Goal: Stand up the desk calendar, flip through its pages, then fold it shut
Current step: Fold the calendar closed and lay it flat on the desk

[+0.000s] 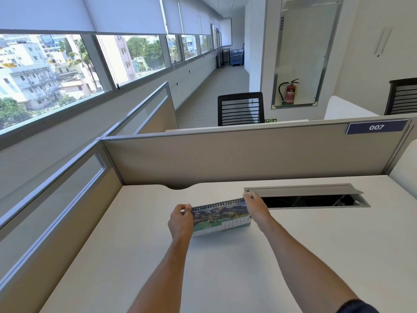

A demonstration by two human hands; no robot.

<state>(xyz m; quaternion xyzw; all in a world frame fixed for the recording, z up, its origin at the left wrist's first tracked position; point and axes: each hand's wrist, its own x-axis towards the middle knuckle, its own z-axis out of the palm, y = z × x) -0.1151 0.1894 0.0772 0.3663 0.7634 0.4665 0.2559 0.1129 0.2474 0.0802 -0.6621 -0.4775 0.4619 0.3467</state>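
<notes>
The desk calendar (221, 219) stands on the white desk (225, 267) near its middle, spiral binding on top. Its facing page shows a mountain landscape above a green strip with a date grid. My left hand (180, 220) pinches the left end of the spiral binding. My right hand (256, 206) pinches the right end of the binding. Both forearms reach in from the bottom of the view. The calendar's back side is hidden.
An open cable tray (311, 198) with a raised grey lid is set into the desk just behind and right of the calendar. Beige partition panels (225, 159) wall the desk at the back and left. A black mesh chair (240, 109) stands beyond the partition.
</notes>
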